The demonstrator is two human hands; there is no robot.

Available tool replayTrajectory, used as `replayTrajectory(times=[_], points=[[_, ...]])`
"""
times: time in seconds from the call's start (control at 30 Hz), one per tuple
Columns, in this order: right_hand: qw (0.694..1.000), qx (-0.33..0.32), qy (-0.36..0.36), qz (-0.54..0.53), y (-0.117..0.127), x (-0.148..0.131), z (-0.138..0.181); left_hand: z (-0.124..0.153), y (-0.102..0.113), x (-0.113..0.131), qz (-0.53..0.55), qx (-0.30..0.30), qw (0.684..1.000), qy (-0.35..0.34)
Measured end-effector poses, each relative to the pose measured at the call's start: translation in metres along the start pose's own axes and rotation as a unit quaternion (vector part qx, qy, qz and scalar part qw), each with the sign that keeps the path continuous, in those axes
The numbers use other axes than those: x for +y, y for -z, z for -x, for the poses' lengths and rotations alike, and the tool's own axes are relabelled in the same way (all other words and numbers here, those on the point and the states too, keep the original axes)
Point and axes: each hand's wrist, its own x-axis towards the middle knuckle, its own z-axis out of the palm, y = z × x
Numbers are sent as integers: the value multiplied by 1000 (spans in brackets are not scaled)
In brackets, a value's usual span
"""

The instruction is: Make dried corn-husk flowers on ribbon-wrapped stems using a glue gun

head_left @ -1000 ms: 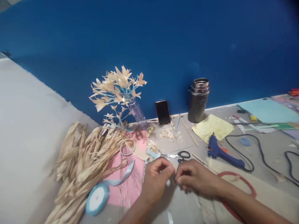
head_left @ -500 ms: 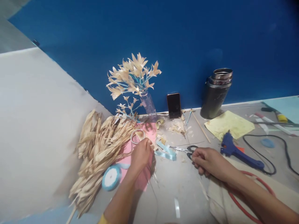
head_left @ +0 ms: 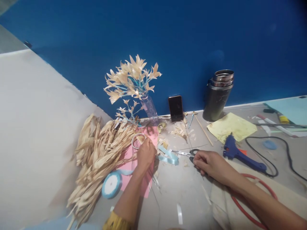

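My left hand (head_left: 145, 154) rests on a pink paper sheet (head_left: 130, 161), fingers curled beside a small ring of tape (head_left: 137, 141); what it grips, if anything, is hidden. My right hand (head_left: 208, 162) lies on the grey table with its fingers curled over the black handles of a pair of scissors (head_left: 185, 152). Between the hands sits a crumpled length of light blue ribbon (head_left: 168, 156). A blue ribbon spool (head_left: 111, 185) lies near my left forearm.
A heap of dried corn husks (head_left: 99, 157) fills the left. A vase of husk flowers (head_left: 134, 86), a phone (head_left: 175, 108) and a dark metal flask (head_left: 217, 94) stand against the blue wall. A blue glue gun (head_left: 241, 156) with black cord, yellow paper (head_left: 231, 126) and a red hoop (head_left: 254, 198) lie right.
My hands have parted from the middle of the table. The left one went to the pink paper and tape ring, the right one to the scissors' handles.
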Motion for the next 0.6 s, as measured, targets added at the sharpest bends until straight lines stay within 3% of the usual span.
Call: replayTrajectory(times=[0.13, 0.4, 0.5, 0.6], points=[[999, 13, 8, 46, 3, -2, 0, -3, -3, -3, -25, -3, 1000, -12], [996, 17, 15, 83, 4, -2, -1, 5, -11, 1, 42, -29, 996, -72], [995, 20, 17, 100, 5, -1, -2, 5, -10, 5, 168, -26, 982, -77], [993, 22, 14, 114, 5, 0, -2, 6, -2, 12, 369, -40, 928, -15]])
